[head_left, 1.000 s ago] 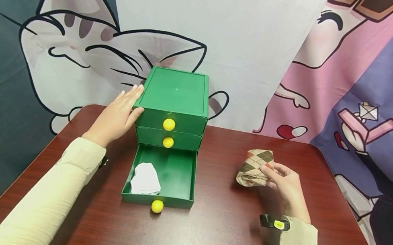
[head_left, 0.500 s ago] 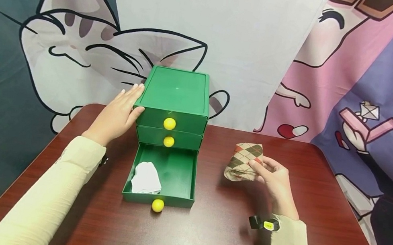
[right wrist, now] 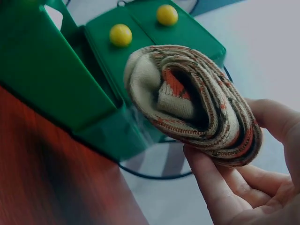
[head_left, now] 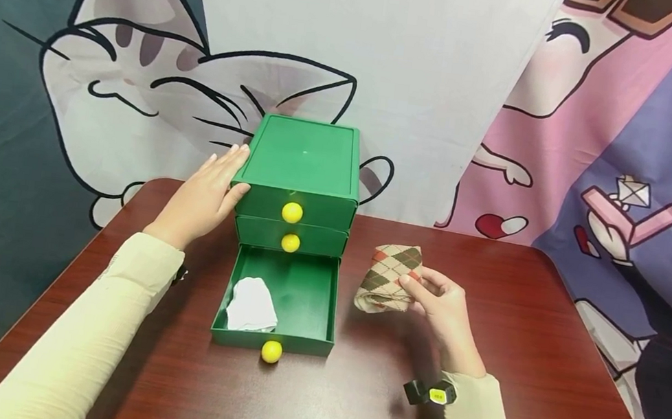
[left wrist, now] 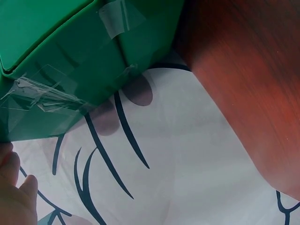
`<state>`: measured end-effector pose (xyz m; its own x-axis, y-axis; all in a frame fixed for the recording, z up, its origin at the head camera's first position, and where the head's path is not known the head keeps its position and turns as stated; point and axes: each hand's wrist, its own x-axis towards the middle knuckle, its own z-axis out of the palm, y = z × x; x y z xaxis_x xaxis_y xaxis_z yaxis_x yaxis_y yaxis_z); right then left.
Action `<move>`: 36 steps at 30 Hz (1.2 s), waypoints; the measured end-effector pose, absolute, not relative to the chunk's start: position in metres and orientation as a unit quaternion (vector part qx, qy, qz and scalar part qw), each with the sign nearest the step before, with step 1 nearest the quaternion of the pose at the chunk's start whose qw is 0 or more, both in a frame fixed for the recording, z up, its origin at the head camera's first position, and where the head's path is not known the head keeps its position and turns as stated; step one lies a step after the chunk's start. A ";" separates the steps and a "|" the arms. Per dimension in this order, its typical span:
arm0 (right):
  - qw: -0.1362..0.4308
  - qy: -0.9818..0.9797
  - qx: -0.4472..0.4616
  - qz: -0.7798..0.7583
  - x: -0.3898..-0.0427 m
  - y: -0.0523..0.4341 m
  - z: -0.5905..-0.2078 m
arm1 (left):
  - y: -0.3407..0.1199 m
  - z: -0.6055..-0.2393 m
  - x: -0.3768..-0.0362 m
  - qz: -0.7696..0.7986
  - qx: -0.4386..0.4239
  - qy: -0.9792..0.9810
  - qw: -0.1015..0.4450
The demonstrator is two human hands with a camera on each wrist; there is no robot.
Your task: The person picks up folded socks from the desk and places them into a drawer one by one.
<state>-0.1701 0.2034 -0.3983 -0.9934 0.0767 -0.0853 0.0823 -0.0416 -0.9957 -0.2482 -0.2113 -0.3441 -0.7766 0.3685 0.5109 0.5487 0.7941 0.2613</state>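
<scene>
My right hand (head_left: pixel 440 304) pinches a rolled pair of argyle socks (head_left: pixel 390 278), beige with olive and red diamonds, thumb on the near face. In the right wrist view the ribbed, coiled end of the socks (right wrist: pixel 192 108) faces the camera, held above the table. My left hand (head_left: pixel 201 194) rests with straight fingers against the left side of a green drawer box (head_left: pixel 301 157). The box's bottom drawer (head_left: pixel 306 303) is pulled out; a folded white cloth piece (head_left: pixel 252 305) lies in its left part. Both upper drawers are closed, with yellow ball knobs.
The brown wooden table (head_left: pixel 351 405) carries the box near its back edge. Behind it hangs a printed cartoon curtain (head_left: pixel 424 95). Clear tape (left wrist: pixel 47 93) runs along the box's side. The drawer's yellow knob (head_left: pixel 271 351) sticks out toward the front.
My right hand has carried the rolled socks leftward across the table, from well right of the box to close beside the open drawer. The left hand has stayed against the box.
</scene>
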 end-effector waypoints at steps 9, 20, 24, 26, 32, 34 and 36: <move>0.054 0.678 0.023 -0.733 -0.170 0.175 -0.401 | -0.212 -0.341 -0.248 -0.175 -0.247 -0.928 0.216; 0.113 0.685 -0.030 -0.719 -0.177 0.136 -0.402 | -0.211 -0.339 -0.246 -0.174 -0.245 -0.930 0.212; 0.124 0.710 -0.035 -0.692 -0.177 0.123 -0.401 | -0.212 -0.340 -0.246 -0.178 -0.246 -0.929 0.213; 0.123 0.726 -0.035 -0.676 -0.177 0.117 -0.401 | -0.212 -0.341 -0.246 -0.180 -0.246 -0.928 0.215; 0.099 0.779 -0.040 -0.618 -0.179 0.102 -0.400 | -0.212 -0.342 -0.246 -0.186 -0.249 -0.925 0.218; 0.086 0.801 -0.048 -0.590 -0.179 0.097 -0.401 | -0.212 -0.342 -0.246 -0.189 -0.248 -0.925 0.218; 0.067 0.827 -0.062 -0.555 -0.178 0.093 -0.400 | -0.211 -0.342 -0.246 -0.192 -0.249 -0.924 0.217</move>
